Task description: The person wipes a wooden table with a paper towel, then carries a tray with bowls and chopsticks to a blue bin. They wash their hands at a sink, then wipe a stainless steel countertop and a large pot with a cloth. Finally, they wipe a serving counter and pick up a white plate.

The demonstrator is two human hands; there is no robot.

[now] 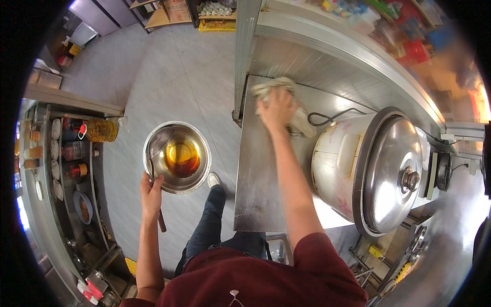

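Note:
My left hand [152, 195] grips the near rim of a steel bowl [207, 159] and the handle of a ladle [161, 141]. The ladle's head rests inside the bowl, beside a pool of amber-brown liquid [182, 157]. The bowl is held out over the floor. On the steel counter [255, 184], my right hand [277, 109] presses down on a crumpled pale cloth [303, 121]. Hand and cloth are blurred. To the right of the cloth stands a large lidded electric cooker [337, 161], with a dark cord [333, 115] looping out behind it.
At left, a shelf rack [69, 153] holds jars, bottles and a blue bowl [82, 207]. A jug of yellow oil [100, 130] stands at its edge. A metal post [245, 50] rises at the counter's far corner. Egg trays [216, 8] sit on a far shelf.

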